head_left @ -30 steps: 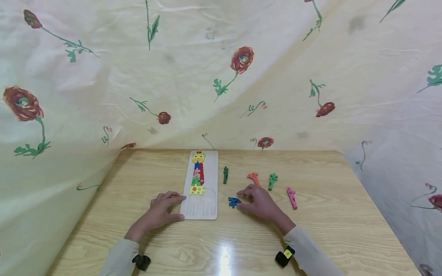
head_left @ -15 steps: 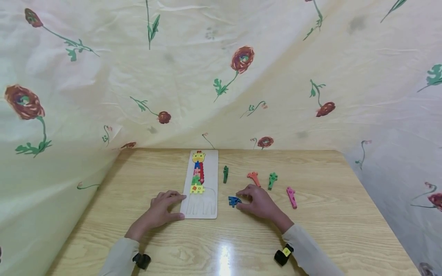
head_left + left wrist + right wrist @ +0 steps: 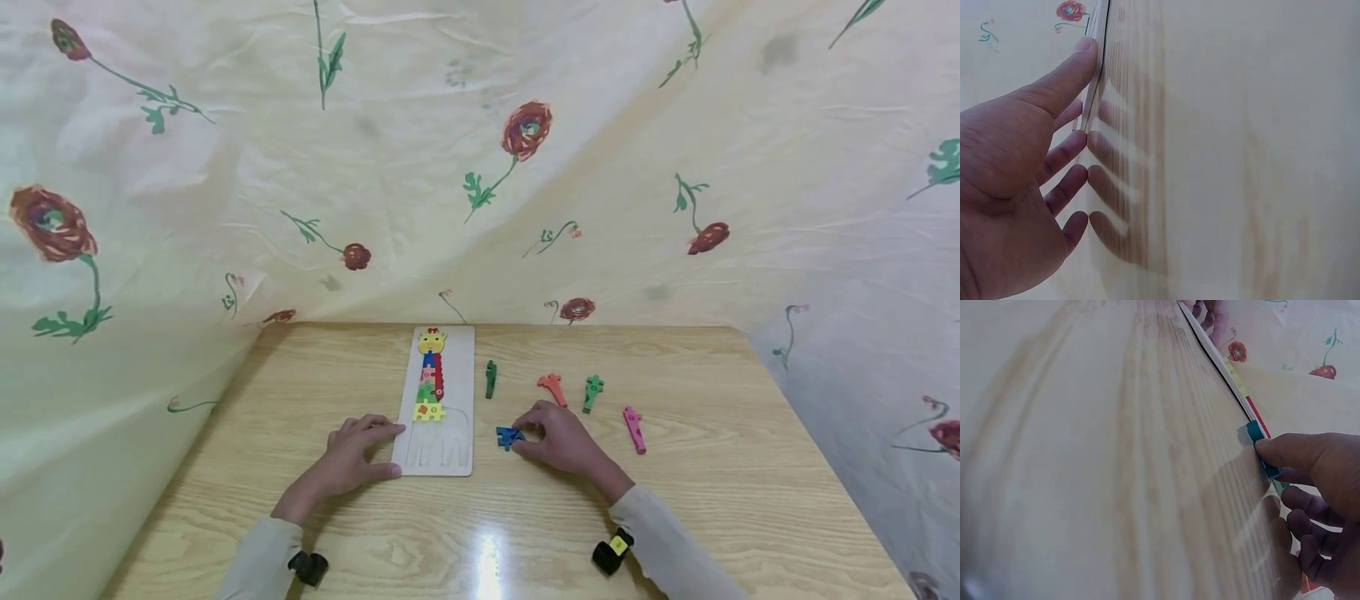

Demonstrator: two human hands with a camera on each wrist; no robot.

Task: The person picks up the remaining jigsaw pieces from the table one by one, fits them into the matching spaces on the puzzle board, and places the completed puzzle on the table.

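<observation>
A white puzzle board lies on the table with a giraffe puzzle on it. Its yellow head and several coloured neck pieces sit in the upper part; the leg-shaped recesses below show bare. My left hand rests at the board's left edge, thumb and index fingertip touching it, fingers extended. To the right of the board, my right hand pinches a blue puzzle piece between thumb and index finger. In the right wrist view that piece stays low at the table surface, partly covered by the thumb.
Loose puzzle pieces lie around the right hand: a dark green one, an orange one, a lighter green one and a pink one. Behind the wooden table hangs a flowered cloth.
The blue piece has turned slightly in the right hand's fingers, and the right wrist has shifted a little to the left. My left hand and the board stay where they were.
</observation>
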